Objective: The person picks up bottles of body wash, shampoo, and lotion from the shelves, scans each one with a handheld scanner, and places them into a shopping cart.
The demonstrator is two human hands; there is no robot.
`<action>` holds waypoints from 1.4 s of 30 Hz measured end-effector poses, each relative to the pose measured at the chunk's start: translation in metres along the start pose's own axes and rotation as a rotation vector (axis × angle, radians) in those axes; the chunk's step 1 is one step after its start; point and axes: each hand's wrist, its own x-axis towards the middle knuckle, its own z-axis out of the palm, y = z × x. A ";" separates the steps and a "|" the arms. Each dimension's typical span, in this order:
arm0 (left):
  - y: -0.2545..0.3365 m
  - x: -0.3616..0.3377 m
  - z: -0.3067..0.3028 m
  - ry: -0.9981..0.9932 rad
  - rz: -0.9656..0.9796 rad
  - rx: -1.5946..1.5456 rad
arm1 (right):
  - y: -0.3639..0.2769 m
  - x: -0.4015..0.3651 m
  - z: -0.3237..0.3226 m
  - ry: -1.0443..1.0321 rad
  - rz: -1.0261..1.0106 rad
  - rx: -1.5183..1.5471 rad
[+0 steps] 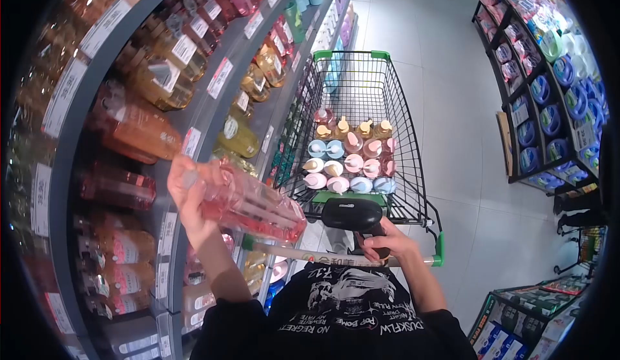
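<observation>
My left hand (194, 189) is wrapped round the top end of a clear bottle of pink liquid (265, 208). The bottle tilts, its base toward the cart, close to the left shelf edge. In my right hand (392, 240) is a black handheld barcode scanner (352, 214), held by its grip above the cart handle (413, 260). Its head points toward the pink bottle. In front of me stands a shopping cart (407, 124) with black wire sides and green corners. Several pump bottles (353, 163) stand upright in it, with pink, blue, cream and yellow tops.
Shelves with price tags (219, 78) run along the left, filled with bottles such as an orange one (139, 127). A black rack (542, 111) of blue and pink packages stands at the right. Below it are a display of boxes (516, 328) and part of another cart (591, 247).
</observation>
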 end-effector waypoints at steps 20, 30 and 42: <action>-0.411 0.172 0.043 -0.023 -0.401 0.285 | 0.006 -0.001 -0.042 0.338 0.133 0.409; -0.564 0.123 0.002 -0.039 -0.675 0.402 | -0.001 0.002 -0.049 0.423 0.263 0.399; -0.541 0.129 -0.005 -0.470 -0.377 1.185 | -0.001 0.007 -0.048 0.424 0.259 0.349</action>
